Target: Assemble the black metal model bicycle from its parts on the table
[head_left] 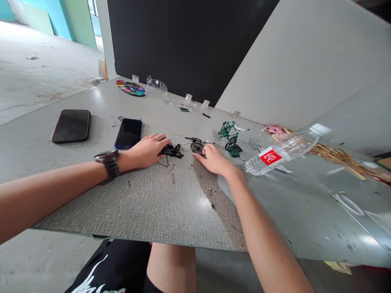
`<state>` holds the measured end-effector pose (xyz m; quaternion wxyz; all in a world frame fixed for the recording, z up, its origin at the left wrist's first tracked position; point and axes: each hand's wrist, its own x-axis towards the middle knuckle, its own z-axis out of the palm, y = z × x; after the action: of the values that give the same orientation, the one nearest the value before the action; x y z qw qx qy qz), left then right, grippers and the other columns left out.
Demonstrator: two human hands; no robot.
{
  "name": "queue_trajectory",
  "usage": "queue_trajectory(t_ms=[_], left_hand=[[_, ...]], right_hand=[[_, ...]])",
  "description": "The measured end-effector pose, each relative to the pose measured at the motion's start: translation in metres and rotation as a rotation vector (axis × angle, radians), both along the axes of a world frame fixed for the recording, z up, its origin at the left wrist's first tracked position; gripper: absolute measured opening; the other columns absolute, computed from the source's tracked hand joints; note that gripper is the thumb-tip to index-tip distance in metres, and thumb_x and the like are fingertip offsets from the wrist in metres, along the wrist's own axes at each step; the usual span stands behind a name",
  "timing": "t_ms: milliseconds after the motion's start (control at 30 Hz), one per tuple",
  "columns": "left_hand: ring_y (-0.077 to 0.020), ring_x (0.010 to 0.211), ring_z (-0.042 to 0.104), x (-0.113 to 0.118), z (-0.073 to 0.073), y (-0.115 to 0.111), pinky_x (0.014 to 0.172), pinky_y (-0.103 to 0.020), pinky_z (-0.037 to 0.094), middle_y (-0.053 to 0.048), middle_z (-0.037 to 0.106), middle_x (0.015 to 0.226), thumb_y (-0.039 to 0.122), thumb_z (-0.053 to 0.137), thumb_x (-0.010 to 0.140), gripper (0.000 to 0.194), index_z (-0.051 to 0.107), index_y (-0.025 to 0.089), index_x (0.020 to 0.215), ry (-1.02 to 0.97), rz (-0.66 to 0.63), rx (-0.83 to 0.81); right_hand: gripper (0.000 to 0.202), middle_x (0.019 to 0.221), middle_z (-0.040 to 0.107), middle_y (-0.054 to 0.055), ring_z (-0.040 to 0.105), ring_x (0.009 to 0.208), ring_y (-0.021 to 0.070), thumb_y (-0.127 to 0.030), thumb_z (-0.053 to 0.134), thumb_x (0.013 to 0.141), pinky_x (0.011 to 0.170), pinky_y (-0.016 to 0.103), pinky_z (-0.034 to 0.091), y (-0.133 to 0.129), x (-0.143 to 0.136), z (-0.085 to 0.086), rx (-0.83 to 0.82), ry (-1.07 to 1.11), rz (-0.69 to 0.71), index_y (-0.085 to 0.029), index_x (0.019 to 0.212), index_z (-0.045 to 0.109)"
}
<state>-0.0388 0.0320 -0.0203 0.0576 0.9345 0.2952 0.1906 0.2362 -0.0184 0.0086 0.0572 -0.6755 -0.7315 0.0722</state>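
Note:
My left hand, with a dark watch on its wrist, rests low on the table. Its fingers are closed on a black toy bicycle frame, partly hidden by them. Just to the right, my right hand pinches the edge of a small black spoked bicycle wheel between thumb and fingers. Behind this wheel lies a thin black part. A green model bicycle stands upright beyond my right hand, and a small green block lies by its wheel. Tiny screws are scattered nearer to me.
Left of my hands lie a blue-edged phone and a larger dark device. A paint palette and clear plastic packaging are at the back. At the right, a plastic bottle leans at a slant near straw-like strips.

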Motion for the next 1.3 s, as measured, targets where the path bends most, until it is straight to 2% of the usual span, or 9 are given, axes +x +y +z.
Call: queue_trajectory(t_ms=[200,633,1300], left_hand=[[-0.0269,0.116,0.054,0.0007,-0.0018,0.0029,0.1,-0.042,0.043,-0.012,0.057,0.127,0.019,0.051,0.091,0.035,0.052,0.017,0.126,0.037,0.023,-0.009],[-0.0265,0.117,0.052,0.0015,0.0013,0.0011,0.103,-0.043,0.041,-0.013,0.056,0.127,0.019,0.05,0.092,0.036,0.052,0.015,0.128,0.051,0.029,-0.035],[-0.0269,0.119,0.052,0.0015,0.0002,0.0027,0.103,-0.042,0.041,-0.012,0.056,0.128,0.018,0.052,0.09,0.039,0.052,0.015,0.129,0.053,0.033,-0.04]], right_hand=[[0.036,0.1,0.055,0.01,0.057,0.091,0.0252,-0.055,0.043,0.093,0.08,0.041,0.047,0.0016,0.0015,-0.0038,0.005,0.0,0.065,-0.024,0.074,0.04],[0.038,0.101,0.054,0.01,0.056,0.092,0.0245,-0.055,0.043,0.094,0.084,0.041,0.046,0.0022,0.0038,-0.0059,-0.001,-0.011,0.089,-0.024,0.073,0.038],[0.039,0.104,0.055,0.01,0.056,0.091,0.0244,-0.058,0.042,0.093,0.079,0.04,0.046,0.0034,0.0081,-0.0092,0.011,0.003,0.093,-0.024,0.073,0.039]])
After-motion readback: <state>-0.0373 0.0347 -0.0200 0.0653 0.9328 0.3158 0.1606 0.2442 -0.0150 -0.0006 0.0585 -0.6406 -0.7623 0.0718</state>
